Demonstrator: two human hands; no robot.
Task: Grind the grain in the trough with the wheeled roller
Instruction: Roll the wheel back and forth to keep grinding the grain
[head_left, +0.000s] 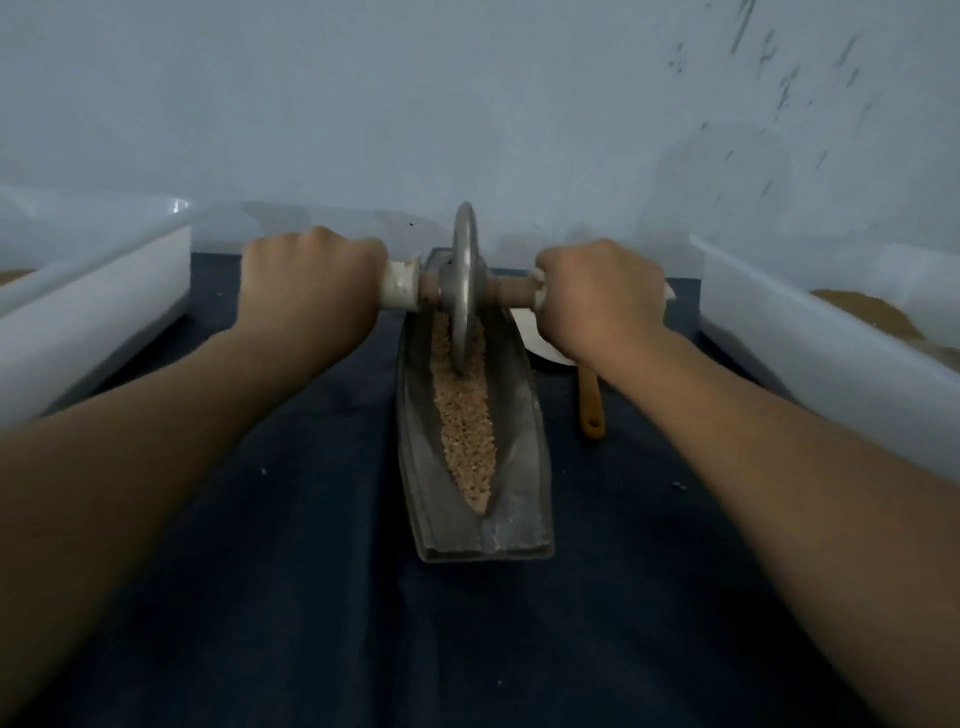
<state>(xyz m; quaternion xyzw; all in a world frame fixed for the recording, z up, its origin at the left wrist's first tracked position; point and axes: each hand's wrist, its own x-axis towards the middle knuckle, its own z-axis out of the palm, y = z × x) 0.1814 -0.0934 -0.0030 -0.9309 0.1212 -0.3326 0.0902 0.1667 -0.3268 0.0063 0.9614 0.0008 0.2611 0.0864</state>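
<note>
A long grey metal trough (519, 457) lies lengthwise on the dark blue cloth, pointing away from me. Pale tan grain (465, 436) fills its narrow groove. The wheeled roller (464, 291), a grey metal disc on a wooden axle, stands upright in the groove toward the trough's far end, its rim down in the grain. My left hand (311, 280) grips the white-wrapped left end of the axle. My right hand (602, 291) grips the right end. Both arms reach straight forward.
A white plastic bin (93, 312) stands at the left and another white bin (810, 353) with tan ground material at the right. A small orange-handled tool (592, 410) lies right of the trough, beside a white sheet (535, 338). A pale wall rises close behind.
</note>
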